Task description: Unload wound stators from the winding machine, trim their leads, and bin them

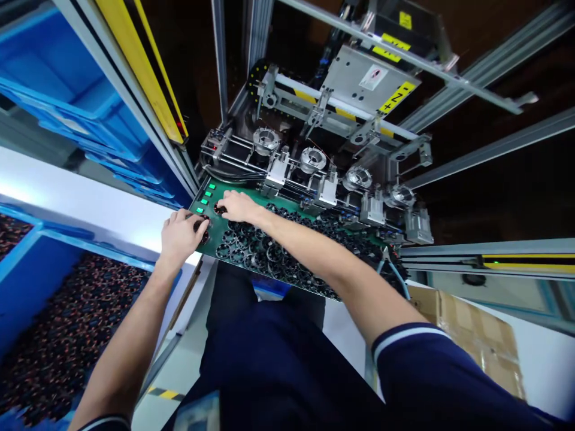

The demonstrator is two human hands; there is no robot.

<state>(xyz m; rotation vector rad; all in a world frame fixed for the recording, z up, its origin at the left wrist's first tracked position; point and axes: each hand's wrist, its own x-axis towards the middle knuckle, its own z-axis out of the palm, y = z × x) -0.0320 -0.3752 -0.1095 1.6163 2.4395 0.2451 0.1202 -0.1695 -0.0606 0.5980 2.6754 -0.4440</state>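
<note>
My left hand (178,235) is at the left end of the green work surface (213,239), its fingers closed round a dark ring-shaped part (205,230) with reddish spots, like a small motor stator. Just beyond and to the right, my right hand (239,207) pinches a second dark ring (220,209) close to the surface. Fingers partly cover both rings. Lit green buttons (203,202) sit in a row beside my hands. Many black rings (269,251) lie heaped on the surface below my right forearm.
Behind the surface stands a machine with several round metal fixtures (313,159) and a metal frame. Pliers (384,257) lie at the right end. A blue bin (49,263) of dark parts is at left, below stacked blue crates (67,66). A cardboard box (476,335) is at right.
</note>
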